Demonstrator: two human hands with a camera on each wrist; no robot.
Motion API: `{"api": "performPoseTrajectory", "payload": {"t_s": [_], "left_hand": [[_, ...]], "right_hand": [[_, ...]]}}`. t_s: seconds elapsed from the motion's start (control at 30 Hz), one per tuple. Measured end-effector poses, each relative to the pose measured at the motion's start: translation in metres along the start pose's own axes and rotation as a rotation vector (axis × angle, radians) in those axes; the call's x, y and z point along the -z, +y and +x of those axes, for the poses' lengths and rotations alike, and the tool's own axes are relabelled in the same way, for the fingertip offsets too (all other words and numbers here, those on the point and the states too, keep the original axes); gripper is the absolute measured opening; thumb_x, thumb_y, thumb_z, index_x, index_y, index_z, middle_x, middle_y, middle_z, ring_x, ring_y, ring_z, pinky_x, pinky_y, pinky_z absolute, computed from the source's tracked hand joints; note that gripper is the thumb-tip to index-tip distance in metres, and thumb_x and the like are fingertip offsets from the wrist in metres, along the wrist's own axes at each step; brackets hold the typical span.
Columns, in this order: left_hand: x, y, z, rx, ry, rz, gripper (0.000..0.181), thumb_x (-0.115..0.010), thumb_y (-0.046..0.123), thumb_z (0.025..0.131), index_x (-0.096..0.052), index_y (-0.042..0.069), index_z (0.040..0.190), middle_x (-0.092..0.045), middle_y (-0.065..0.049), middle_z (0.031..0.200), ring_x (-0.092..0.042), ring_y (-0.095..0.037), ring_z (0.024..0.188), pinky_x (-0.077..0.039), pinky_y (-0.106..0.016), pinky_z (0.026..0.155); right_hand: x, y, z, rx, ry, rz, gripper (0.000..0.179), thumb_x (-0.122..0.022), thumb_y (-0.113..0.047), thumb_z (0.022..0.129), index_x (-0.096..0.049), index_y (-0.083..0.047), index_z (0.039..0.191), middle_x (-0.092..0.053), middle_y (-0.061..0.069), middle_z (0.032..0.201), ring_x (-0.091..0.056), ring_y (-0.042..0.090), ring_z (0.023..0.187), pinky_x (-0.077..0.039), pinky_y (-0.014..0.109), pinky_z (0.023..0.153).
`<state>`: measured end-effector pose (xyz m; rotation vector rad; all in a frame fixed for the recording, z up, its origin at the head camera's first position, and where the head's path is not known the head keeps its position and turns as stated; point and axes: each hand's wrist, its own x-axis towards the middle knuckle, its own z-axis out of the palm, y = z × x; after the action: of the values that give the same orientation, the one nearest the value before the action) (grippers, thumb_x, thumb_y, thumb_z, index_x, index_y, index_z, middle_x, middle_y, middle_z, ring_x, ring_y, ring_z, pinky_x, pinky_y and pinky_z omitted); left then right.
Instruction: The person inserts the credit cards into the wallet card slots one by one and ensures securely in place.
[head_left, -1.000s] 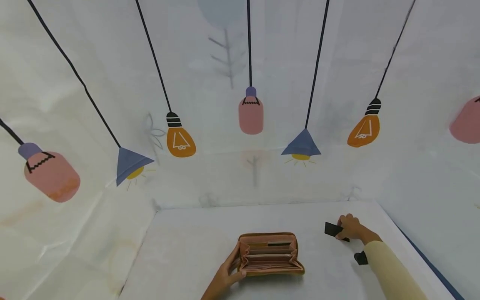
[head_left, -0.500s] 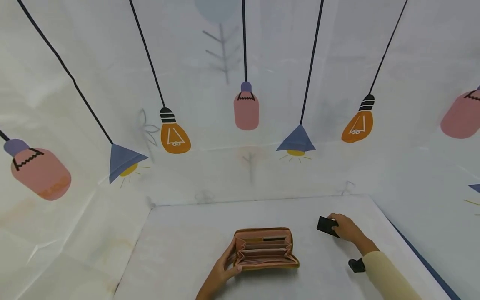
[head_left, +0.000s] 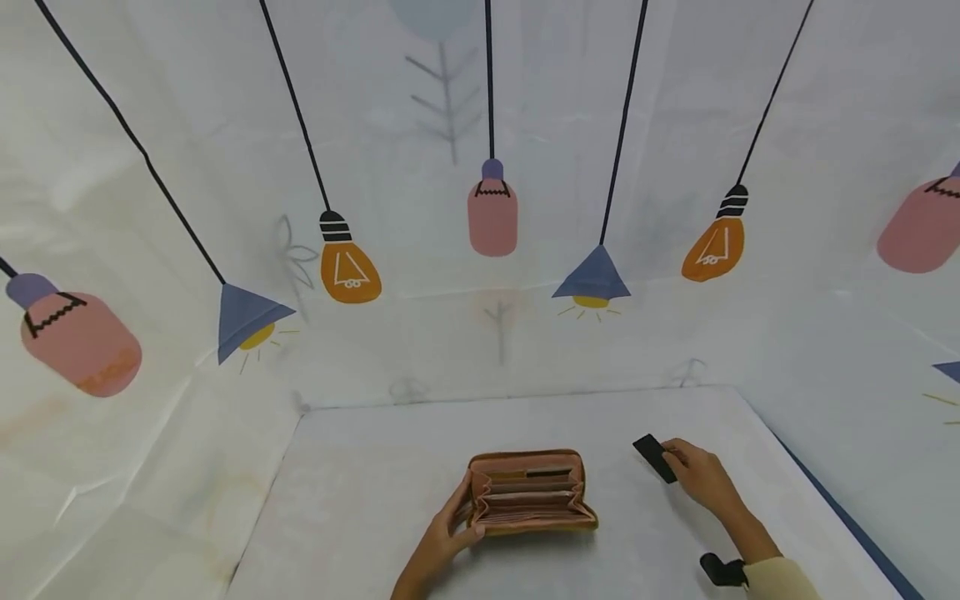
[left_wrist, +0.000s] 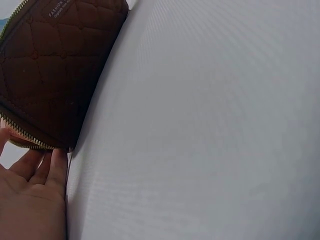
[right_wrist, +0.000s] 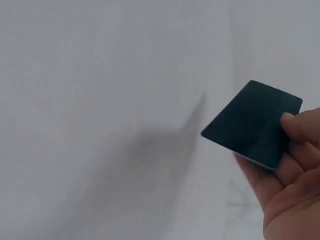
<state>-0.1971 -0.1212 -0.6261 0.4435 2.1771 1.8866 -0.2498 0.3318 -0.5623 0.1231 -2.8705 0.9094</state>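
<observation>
A brown zip-around wallet (head_left: 532, 527) stands unzipped on the white table, its pink pleated compartments facing the head camera. Some cards show in its upper slots. My left hand (head_left: 442, 537) grips the wallet's left end, thumb at the lower front corner. In the left wrist view the quilted outside of the wallet (left_wrist: 60, 65) shows, with fingers (left_wrist: 57, 167) at its zipper edge. To the right, my right hand (head_left: 701, 479) pinches a dark, plain card (head_left: 655, 458) between thumb and fingers. The right wrist view shows the card (right_wrist: 252, 122) held tilted, with a shadow on the white surface.
The white tabletop (head_left: 360, 483) meets a white sheet wall (head_left: 420, 350) printed with hanging lamps at the back and sides. A black wrist camera (head_left: 723, 570) sits at the right sleeve (head_left: 783, 581). A dark blue strip (head_left: 847, 512) runs along the table's right edge.
The right hand has turned the card to a steeper slant and drawn back slightly, its wrist straighter. The head view has shifted a little. The left hand stays on the wallet.
</observation>
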Motion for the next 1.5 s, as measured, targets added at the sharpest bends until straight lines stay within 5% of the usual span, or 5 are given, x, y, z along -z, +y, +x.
{"api": "performPoseTrajectory", "payload": {"t_s": [0.43,0.7,0.97,1.2,1.5], "left_hand": [[-0.001,0.002,-0.004,-0.012,0.024,-0.006,0.078,-0.061,0.018,0.099,-0.015,0.028,0.162,-0.014,-0.006,0.168,-0.029,-0.037,0.149,-0.035,-0.014,0.112],[-0.003,0.005,0.005,-0.048,0.019,-0.015,0.080,-0.063,0.017,0.097,-0.015,0.027,0.162,-0.015,-0.008,0.168,-0.028,-0.038,0.150,-0.034,-0.017,0.114],[-0.001,0.003,0.002,-0.035,-0.014,-0.013,0.079,-0.059,0.019,0.101,-0.011,0.029,0.162,-0.011,-0.011,0.168,-0.020,-0.040,0.152,-0.035,-0.014,0.111],[0.000,0.006,0.003,-0.046,-0.013,-0.019,0.080,-0.062,0.018,0.099,-0.014,0.029,0.162,-0.014,-0.006,0.168,-0.029,-0.037,0.150,-0.034,-0.017,0.115],[-0.003,0.005,0.001,-0.027,0.023,-0.026,0.082,-0.065,0.017,0.096,-0.016,0.026,0.162,-0.017,-0.005,0.167,-0.032,-0.035,0.149,-0.035,-0.015,0.112]], "right_hand": [[-0.021,-0.105,-0.050,-0.045,0.069,0.502,0.025,-0.059,-0.021,0.102,-0.068,-0.006,0.121,-0.070,0.003,0.087,-0.060,0.003,0.072,-0.052,0.023,0.062],[-0.064,-0.140,-0.047,0.339,0.088,0.491,0.022,-0.060,-0.008,0.100,-0.067,-0.014,0.120,-0.077,0.009,0.101,-0.073,0.007,0.081,-0.059,0.023,0.062],[-0.089,-0.147,-0.049,0.343,0.050,0.419,0.016,-0.062,-0.013,0.099,-0.068,-0.014,0.114,-0.073,0.003,0.073,-0.038,-0.012,0.049,-0.041,0.016,0.043],[-0.088,-0.145,-0.052,0.329,0.049,0.406,0.016,-0.062,-0.013,0.100,-0.068,-0.017,0.114,-0.078,0.011,0.099,-0.074,0.009,0.079,-0.058,0.021,0.062],[-0.076,-0.137,-0.054,0.507,-0.008,0.292,0.017,-0.063,-0.005,0.097,-0.070,-0.009,0.113,-0.077,0.007,0.093,-0.054,-0.009,0.061,-0.047,0.015,0.051]]}}
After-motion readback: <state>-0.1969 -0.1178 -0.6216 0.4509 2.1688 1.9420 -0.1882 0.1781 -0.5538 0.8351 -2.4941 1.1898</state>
